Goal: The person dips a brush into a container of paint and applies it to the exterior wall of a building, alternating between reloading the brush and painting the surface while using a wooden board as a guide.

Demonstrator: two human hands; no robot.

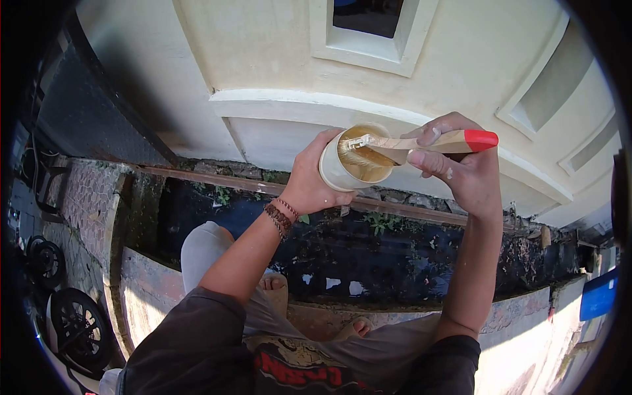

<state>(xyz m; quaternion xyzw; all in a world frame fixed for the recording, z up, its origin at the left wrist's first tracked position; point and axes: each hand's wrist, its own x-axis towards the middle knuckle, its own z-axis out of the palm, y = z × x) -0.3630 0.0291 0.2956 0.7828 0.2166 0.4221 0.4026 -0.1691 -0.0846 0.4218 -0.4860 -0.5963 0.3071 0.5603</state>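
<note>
Shirt: dark shirt (197, 342) with a red print across the chest, at the bottom edge of the view, closest to the camera.
Trousers: pale grey trousers (204, 250), with one knee raised on the left.
Feet: two bare feet (273, 283) stand on the top of a low stone wall (151, 289).
Left hand: the left hand (308, 184) wraps around the side of a small cream tub (332, 174), fingers closed on it. It holds the tub up in front of the body, tilted so the open mouth faces the camera.
Wrist: beaded bracelets (280, 217) sit on the left wrist.
Tub contents: tan-brown liquid (372, 170) fills the inside.
Right hand: the right hand (461, 174) is closed on the brush (421, 143), with thumb and fingers pinching the wooden handle. Pale smears show on the fingers.
Brush: it lies nearly level, and its red handle end (480, 139) points right. Its bristles are inside the tub, resting in the liquid.
Below the hands: dark water (368, 257) lies in a channel, with small green plants (378, 222) along the far edge.
Beyond: a cream wall (276, 52) with a moulded ledge, and a window opening (368, 16) at the top.
Left edge: two black wheels (79, 326) are near the wall.
Right edge: a blue object (598, 294), too small to identify.
</note>
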